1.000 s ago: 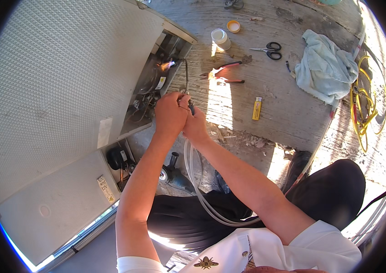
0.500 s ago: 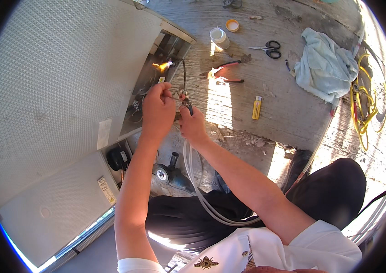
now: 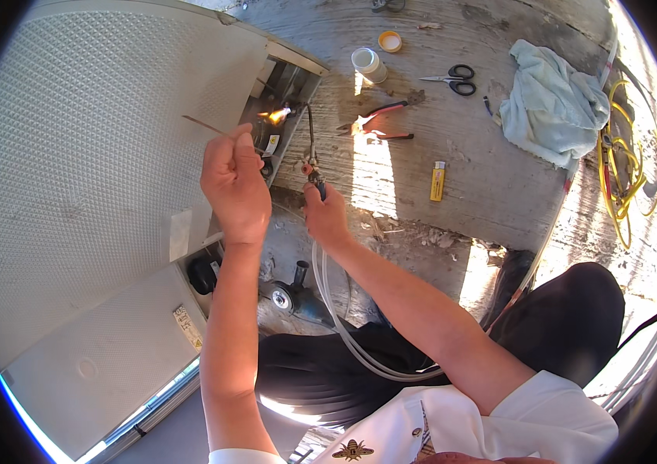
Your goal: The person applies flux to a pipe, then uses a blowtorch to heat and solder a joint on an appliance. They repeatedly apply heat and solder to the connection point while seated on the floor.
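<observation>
My right hand (image 3: pixel 325 218) grips the handle of a gas torch (image 3: pixel 310 139) with a bent metal neck. A yellow flame (image 3: pixel 274 117) burns at its tip, inside the open compartment of a large pale textured appliance cabinet (image 3: pixel 104 124). Pinched in my left hand (image 3: pixel 237 189) is a thin rod (image 3: pixel 200 123), whose free end points up and left over the cabinet panel. The left hand is near the compartment's edge, below the flame and apart from it. Clear hoses (image 3: pixel 326 290) run from the torch handle down across my lap.
Pliers (image 3: pixel 381 121), scissors (image 3: pixel 452 78), a white jar (image 3: pixel 369 66), its yellow lid (image 3: pixel 390 42) and a yellow lighter (image 3: pixel 438 182) lie on the concrete. Further right are a pale blue cloth (image 3: pixel 553 104) and coiled yellow hose (image 3: pixel 622 182). An angle grinder (image 3: pixel 297 300) sits near my knees.
My left hand has drawn back left, away from the compartment and torch, and its thin rod now shows against the panel. The right hand keeps the torch in nearly the same place.
</observation>
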A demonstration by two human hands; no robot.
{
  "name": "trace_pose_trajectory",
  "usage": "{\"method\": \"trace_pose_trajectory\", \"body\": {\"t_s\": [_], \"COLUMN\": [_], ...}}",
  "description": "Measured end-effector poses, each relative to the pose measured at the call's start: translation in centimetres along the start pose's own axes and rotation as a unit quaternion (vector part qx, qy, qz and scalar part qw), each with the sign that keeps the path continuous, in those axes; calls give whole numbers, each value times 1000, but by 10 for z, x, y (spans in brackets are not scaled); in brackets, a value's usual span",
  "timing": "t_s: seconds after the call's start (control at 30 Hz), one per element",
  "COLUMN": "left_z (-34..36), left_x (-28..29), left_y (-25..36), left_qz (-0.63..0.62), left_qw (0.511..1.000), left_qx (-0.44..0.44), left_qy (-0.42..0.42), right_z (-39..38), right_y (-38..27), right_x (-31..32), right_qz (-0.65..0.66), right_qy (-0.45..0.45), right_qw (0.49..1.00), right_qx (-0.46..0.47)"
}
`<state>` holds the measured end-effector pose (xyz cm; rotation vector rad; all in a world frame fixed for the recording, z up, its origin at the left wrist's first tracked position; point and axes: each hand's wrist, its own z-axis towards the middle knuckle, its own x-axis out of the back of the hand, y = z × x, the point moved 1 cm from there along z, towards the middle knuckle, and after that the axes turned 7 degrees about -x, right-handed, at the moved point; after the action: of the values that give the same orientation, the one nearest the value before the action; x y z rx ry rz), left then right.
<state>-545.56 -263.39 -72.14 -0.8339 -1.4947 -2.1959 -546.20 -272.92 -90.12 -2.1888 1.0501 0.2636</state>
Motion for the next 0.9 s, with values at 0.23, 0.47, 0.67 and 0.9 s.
{"method": "trace_pose_trajectory", "body": {"t_s": [0.23, 0.47, 0.67, 0.9], "left_z": [-6, -3, 4, 4], "left_x": [-8, -15, -23, -30], "left_y": [-20, -37, -54, -56], "left_qz": [-47, -14, 77, 108], "left_qw": [996, 997, 994, 990], "left_qx": [20, 42, -66, -87], "left_qy": [74, 59, 39, 35], "right_z": [-7, -3, -8, -7], "right_y": [-4, -3, -6, -3], "right_x": [-2, 2, 1, 2], "right_qz": [31, 10, 15, 22], "right_qy": [-12, -10, -16, -17], "right_qw": [999, 1000, 999, 1000], "right_qx": [-1, -1, -24, -13]}}
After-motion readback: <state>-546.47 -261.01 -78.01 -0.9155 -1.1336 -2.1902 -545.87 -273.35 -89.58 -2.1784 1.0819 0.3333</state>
